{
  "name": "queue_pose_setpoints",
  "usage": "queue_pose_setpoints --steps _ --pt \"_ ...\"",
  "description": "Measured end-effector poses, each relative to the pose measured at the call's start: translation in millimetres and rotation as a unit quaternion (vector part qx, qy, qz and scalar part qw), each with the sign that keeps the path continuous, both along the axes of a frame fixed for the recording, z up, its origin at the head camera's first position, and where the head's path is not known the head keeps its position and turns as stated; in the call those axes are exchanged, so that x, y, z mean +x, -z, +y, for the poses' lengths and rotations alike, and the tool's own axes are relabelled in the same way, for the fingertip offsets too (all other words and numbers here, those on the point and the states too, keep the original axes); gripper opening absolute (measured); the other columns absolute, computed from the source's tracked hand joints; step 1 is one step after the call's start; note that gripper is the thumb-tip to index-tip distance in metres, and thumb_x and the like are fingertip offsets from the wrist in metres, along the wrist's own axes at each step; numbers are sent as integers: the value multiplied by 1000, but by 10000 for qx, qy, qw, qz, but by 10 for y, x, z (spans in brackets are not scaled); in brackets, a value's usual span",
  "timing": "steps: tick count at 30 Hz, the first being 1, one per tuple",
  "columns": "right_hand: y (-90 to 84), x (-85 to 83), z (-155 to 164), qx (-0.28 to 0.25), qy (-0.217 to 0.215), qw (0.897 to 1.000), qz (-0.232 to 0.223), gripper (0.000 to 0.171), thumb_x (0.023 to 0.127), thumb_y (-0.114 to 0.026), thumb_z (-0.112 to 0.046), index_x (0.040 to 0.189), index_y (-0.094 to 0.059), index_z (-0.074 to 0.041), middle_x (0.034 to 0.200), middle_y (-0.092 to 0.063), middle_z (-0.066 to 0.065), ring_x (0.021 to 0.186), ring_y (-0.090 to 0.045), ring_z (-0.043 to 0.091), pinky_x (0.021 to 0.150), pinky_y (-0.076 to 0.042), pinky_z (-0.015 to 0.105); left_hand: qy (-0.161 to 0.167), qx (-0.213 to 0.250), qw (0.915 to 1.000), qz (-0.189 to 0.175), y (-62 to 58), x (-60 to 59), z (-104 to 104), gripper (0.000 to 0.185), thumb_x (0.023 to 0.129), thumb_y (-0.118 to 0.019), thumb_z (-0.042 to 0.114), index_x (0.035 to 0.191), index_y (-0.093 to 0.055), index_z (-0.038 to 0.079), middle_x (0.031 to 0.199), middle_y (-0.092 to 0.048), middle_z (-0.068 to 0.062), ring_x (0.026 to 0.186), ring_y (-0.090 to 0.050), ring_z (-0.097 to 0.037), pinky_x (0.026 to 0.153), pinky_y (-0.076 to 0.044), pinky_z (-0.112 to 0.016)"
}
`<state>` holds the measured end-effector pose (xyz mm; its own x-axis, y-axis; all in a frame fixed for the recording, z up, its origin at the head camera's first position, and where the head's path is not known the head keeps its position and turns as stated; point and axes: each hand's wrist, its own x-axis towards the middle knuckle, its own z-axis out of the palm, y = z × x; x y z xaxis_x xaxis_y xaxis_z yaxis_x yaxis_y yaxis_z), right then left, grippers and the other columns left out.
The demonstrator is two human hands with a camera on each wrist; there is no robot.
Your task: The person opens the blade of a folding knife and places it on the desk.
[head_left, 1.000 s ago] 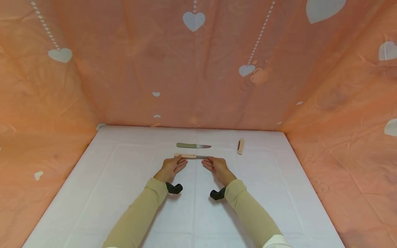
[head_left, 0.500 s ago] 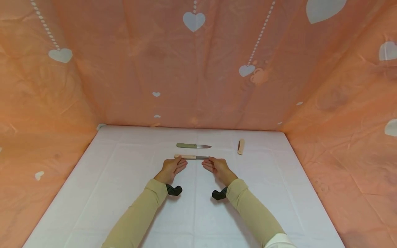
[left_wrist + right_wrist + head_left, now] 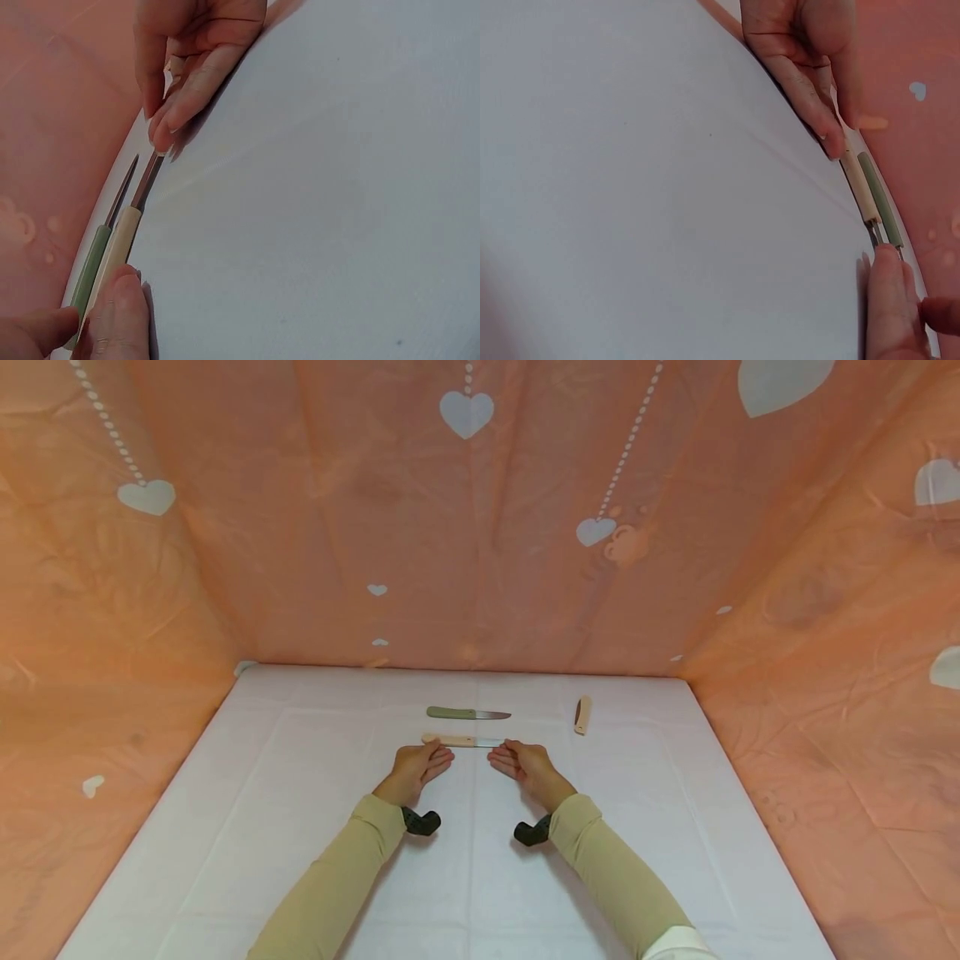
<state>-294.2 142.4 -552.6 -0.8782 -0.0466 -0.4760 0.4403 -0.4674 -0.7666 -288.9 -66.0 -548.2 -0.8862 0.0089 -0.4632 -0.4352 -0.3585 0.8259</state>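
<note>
A folding knife with a cream handle (image 3: 459, 741) lies crosswise between my hands in the head view, its blade out to the right. My left hand (image 3: 412, 768) pinches the handle's left end between thumb and fingers. At the blade's tip, my right hand (image 3: 531, 767) pinches with thumb and fingertips, which hide the tip. Just beyond it, parallel, a green-handled knife (image 3: 452, 712) rests on the table with its blade also pointing right. In the left wrist view the cream handle (image 3: 120, 236) runs up from the left fingers toward the right hand (image 3: 206, 45).
To the right, a folded cream-handled knife (image 3: 582, 715) lies nearly lengthwise on the white-covered table (image 3: 637, 760). Orange sheeting with pale hearts (image 3: 467, 415) hangs behind the table's back edge and along both sides.
The cream-handled knife's blade looks brighter now, as if turned slightly. My right hand and forearm have shifted a little to the right; the left hand has hardly moved.
</note>
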Motion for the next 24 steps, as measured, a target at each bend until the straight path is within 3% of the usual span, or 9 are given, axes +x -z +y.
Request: queue_pose_setpoints --steps 7,11,17,24 --pt "-2 48 53 -173 -137 9997 72 27 97 -47 -6 114 -47 14 98 -62 23 93 -64 30 85 -52 38 64 -22 9999 128 -13 49 118 33 94 -55 9 116 -51 -16 110 -59 -27 99 -62 -28 85 -51 -31" --pt "3 84 113 -126 -158 9996 177 27 98 -46 -7 115 -47 14 100 -61 22 95 -63 30 87 -50 39 535 -216 9974 439 -24 81 281 33 93 -55 6 118 -51 -14 112 -58 -28 96 -63 -26 86 -51 -33" --pt "-65 80 342 177 10 9991 380 32 98 -44 -10 120 -46 13 101 -61 17 92 -63 24 89 -50 39 1301 -633 9854 897 -99 45 637 31 92 -55 3 119 -53 -11 112 -59 -26 85 -62 -16 82 -52 -30" --pt "-219 26 735 456 293 9972 522 44 98 -40 -13 133 -36 13 96 -59 11 86 -62 17 90 -49 36 1633 -1281 9658 1552 -144 37 1066 26 92 -53 2 114 -56 -11 108 -61 -26 82 -61 -22 76 -54 -30"
